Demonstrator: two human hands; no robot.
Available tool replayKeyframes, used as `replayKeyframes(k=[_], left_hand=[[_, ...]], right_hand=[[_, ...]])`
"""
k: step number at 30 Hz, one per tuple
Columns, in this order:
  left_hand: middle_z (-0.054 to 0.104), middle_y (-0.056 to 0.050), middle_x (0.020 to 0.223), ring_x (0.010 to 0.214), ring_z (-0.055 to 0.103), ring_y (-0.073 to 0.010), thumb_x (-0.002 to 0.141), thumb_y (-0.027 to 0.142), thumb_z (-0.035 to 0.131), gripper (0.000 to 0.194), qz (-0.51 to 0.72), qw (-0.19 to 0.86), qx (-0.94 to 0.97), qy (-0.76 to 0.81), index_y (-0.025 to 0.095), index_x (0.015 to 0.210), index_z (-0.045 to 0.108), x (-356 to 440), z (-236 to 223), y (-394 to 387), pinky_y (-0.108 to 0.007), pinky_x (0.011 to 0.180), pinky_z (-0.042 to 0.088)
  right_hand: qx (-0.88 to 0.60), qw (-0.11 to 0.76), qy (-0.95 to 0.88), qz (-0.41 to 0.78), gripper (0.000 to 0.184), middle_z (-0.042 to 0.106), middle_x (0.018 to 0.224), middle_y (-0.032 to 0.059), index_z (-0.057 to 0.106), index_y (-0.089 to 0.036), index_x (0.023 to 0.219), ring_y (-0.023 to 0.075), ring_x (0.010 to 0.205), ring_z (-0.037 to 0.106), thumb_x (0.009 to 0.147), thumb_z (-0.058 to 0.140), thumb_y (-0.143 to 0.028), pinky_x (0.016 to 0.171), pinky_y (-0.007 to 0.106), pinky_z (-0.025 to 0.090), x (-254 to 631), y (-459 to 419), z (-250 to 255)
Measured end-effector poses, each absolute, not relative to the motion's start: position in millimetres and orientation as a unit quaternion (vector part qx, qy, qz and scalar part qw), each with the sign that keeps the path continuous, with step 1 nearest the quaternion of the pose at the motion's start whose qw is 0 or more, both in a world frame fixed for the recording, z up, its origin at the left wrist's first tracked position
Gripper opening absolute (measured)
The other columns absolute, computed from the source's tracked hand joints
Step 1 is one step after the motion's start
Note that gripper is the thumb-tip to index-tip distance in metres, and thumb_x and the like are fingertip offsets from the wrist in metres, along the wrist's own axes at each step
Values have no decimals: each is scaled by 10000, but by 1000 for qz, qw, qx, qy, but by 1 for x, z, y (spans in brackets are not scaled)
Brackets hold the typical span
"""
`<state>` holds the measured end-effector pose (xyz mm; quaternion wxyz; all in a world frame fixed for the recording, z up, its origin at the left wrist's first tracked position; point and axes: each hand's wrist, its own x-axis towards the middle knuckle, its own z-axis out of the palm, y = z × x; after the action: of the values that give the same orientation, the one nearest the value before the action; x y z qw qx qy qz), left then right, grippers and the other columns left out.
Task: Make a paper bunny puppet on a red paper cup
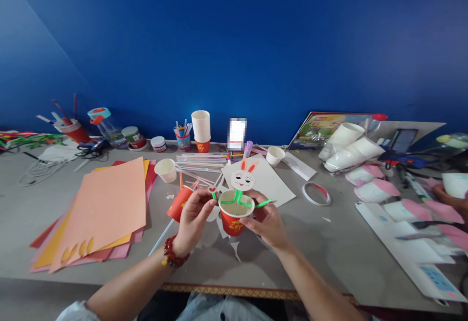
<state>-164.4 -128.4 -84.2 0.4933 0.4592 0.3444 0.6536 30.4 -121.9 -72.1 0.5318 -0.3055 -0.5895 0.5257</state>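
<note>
My right hand (266, 219) grips a red paper cup (234, 216) from the right side, held just above the grey table (321, 243). Out of the cup rise bent green straws (242, 200) and a paper rabbit head (243, 179) with pink ears. My left hand (193, 217), with a red bead bracelet on its wrist, pinches the end of a green straw with a small paper heart (212, 190) at the cup's left rim. Another red cup (180, 203) lies on its side just behind my left hand.
Coloured paper sheets (102, 209) lie at the left. Loose straws (201, 161), small white cups (166, 170), a tape ring (316, 193) and white paper (268, 180) lie behind. Stacked white cups (345, 146) and pink-white cutouts (402, 209) fill the right, where another person's hand (448, 195) shows.
</note>
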Motion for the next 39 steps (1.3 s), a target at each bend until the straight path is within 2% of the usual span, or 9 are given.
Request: replayKeyframes(k=[3,7,14,24,29,34,39], left_hand=[[676,-34,924,836,633,-149,856,260,706,181,669,446,487,343,206,1019,647,-164,-81,-127,-257,755,538],[667,-28,878,789,638,-141,867,241,688,122,667,392,532,345,198,976,654,-165,-80,-126,-245,705,552],[649,-42,932,824,631,-146,892,217,652,136,650,367,566,350,206,1027,665,-168,-82,-127,-243,710,553],[626,-35,894,870,604,-149,892,172,649,59,648,355,583,338,198,942,666,-169,-81,-125,-253,770,520],[658,-25,905,788,628,-127,899,226,654,112,645,452,513,341,210,1010,648,-165,-82,-129,-238,723,533],[670,-20,903,801,631,-123,863,254,706,125,634,552,435,323,204,973,671,-164,-90,-130,-236,753,525],[646,-3,880,779,611,-110,831,265,742,114,633,579,407,315,210,922,698,-166,-90,-127,-226,752,515]], right_hand=[[-305,531,-597,518,448,684,1141,97,668,-241,1153,284,1126,620,743,812,-349,983,412,484,31,-121,-72],[-300,538,-601,509,428,670,1191,86,670,-258,1154,275,1133,617,755,807,-326,998,406,472,31,-121,-73],[-289,526,-616,510,415,671,1210,77,673,-279,1164,273,1131,625,769,798,-306,1000,402,471,31,-120,-72],[-304,530,-615,499,429,673,1201,96,670,-252,1150,286,1117,628,756,803,-357,986,423,484,32,-120,-75],[-324,528,-599,508,475,693,1156,103,658,-235,1164,294,1120,629,739,813,-376,985,430,490,32,-121,-74],[-324,538,-577,522,458,679,1227,96,653,-250,1159,290,1175,609,744,814,-358,1014,430,468,32,-123,-73],[-313,534,-580,529,438,683,1207,94,661,-248,1124,285,1147,623,736,820,-372,988,423,484,33,-122,-74]])
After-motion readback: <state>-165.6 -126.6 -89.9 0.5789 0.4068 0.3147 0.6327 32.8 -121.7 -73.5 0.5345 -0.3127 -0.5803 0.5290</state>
